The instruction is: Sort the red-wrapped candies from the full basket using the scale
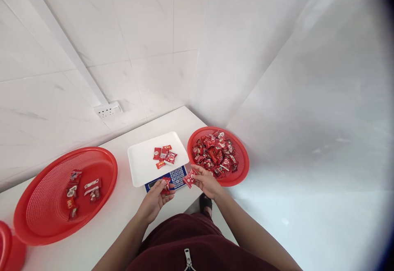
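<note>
Between thumb and fingers of my left hand (156,199) is a red candy packet (166,184), held over the front of a blue digital scale (177,177). My right hand (205,180) pinches a pinkish-red candy packet (189,178) by its edge, just right of the scale's keypad. Several small red candy packets (164,155) lie grouped on the scale's white tray (142,162). Close behind my right hand stands a round red plastic basket (244,160) heaped with red-wrapped candies (215,154). My fingers partly cover the scale's display and keys.
A larger red basket (40,197) at the left holds several candy packets (92,187) in two loose groups. Part of another red container (14,246) shows at the lower left. The white table (181,119) meets a tiled wall with a socket (107,110).
</note>
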Action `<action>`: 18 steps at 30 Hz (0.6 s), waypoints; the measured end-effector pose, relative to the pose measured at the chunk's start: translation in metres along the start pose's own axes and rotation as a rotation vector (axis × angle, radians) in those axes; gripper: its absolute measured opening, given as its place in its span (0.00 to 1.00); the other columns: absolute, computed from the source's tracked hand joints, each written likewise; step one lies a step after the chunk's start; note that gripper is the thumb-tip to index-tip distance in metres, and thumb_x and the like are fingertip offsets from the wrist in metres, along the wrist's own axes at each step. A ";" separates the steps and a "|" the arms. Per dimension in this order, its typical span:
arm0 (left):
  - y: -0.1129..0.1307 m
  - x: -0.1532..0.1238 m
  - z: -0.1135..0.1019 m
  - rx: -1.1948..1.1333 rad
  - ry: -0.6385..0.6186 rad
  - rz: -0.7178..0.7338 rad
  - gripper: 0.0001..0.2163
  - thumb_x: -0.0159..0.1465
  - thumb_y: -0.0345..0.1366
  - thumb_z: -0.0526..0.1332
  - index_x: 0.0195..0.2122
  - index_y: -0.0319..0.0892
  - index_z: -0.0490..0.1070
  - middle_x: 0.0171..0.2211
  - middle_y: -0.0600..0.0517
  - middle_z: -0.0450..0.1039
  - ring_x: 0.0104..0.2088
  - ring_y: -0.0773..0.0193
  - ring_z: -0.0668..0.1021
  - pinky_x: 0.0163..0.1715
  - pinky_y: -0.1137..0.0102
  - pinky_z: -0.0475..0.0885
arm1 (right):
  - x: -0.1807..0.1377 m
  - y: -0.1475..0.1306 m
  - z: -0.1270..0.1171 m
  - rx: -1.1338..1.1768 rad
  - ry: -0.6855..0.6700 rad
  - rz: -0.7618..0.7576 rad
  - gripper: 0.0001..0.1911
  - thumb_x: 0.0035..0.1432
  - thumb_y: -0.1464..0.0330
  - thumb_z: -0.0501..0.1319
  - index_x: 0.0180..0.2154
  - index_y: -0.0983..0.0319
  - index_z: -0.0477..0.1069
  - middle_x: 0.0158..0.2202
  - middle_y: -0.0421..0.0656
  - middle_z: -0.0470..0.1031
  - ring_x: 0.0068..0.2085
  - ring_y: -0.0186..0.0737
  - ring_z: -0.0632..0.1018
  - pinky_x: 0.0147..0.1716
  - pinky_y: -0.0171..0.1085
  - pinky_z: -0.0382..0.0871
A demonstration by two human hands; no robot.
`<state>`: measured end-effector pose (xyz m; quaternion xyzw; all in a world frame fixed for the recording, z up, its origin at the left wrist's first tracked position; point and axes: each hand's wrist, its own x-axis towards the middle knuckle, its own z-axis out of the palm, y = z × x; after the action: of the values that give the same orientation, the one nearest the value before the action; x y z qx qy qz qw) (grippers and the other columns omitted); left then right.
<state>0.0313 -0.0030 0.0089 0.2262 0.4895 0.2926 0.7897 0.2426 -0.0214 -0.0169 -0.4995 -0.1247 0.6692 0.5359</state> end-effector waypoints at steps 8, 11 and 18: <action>-0.012 0.004 0.006 0.056 -0.096 0.002 0.16 0.54 0.41 0.66 0.40 0.43 0.65 0.35 0.51 0.75 0.32 0.68 0.77 0.37 0.70 0.71 | 0.004 0.011 0.028 -0.113 -0.150 0.022 0.24 0.35 0.71 0.71 0.39 0.60 0.70 0.35 0.40 0.75 0.35 0.34 0.76 0.39 0.36 0.70; -0.015 0.007 0.003 0.187 -0.051 0.081 0.18 0.49 0.41 0.69 0.38 0.42 0.66 0.28 0.55 0.73 0.25 0.72 0.73 0.28 0.75 0.67 | 0.009 0.017 0.031 -0.266 -0.214 0.076 0.23 0.36 0.67 0.72 0.38 0.62 0.71 0.31 0.39 0.75 0.31 0.33 0.75 0.34 0.35 0.70; -0.003 0.012 -0.016 0.105 0.178 0.176 0.20 0.47 0.46 0.68 0.34 0.41 0.66 0.27 0.55 0.71 0.24 0.71 0.72 0.27 0.74 0.66 | 0.048 0.022 0.043 -0.331 -0.104 0.055 0.21 0.40 0.66 0.71 0.38 0.61 0.69 0.27 0.38 0.73 0.29 0.32 0.76 0.30 0.33 0.72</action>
<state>0.0212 0.0042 -0.0070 0.2824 0.5504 0.3535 0.7017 0.1988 0.0265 -0.0378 -0.5487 -0.2472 0.6789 0.4206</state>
